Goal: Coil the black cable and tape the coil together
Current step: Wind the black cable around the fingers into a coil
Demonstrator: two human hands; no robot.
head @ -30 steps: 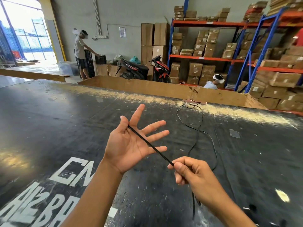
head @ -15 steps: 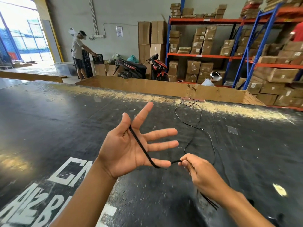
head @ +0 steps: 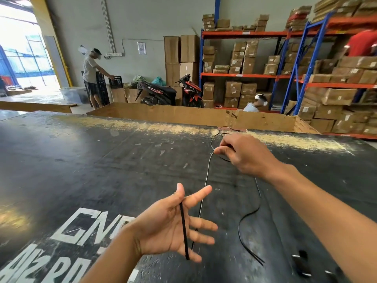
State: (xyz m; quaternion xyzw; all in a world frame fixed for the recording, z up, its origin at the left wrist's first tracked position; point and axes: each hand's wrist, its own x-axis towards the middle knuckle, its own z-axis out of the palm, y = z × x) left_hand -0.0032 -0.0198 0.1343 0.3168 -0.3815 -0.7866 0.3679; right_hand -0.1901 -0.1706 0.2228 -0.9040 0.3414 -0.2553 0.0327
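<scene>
A thin black cable [head: 206, 180] lies over the dark table top [head: 102, 160]. One end of it crosses the palm of my left hand [head: 173, 225], pinched between thumb and forefinger, with the other fingers spread. From under that hand the cable rises taut to my right hand [head: 242, 154], which is stretched out over the far part of the table and pinches the cable between thumb and fingers. More of the cable loops loosely on the table to the right and beyond the right hand.
The table bears white painted letters [head: 81, 227] near its front left. A low cardboard wall [head: 183, 116] runs along its far edge. Behind are shelving racks of boxes [head: 244, 68], two motorbikes [head: 159, 92] and other persons. A small dark object [head: 302, 262] lies at the front right.
My right hand has let go near the left palm and reached far forward along the cable, gripping it there. The left hand dropped lower and turned, still holding the cable end.
</scene>
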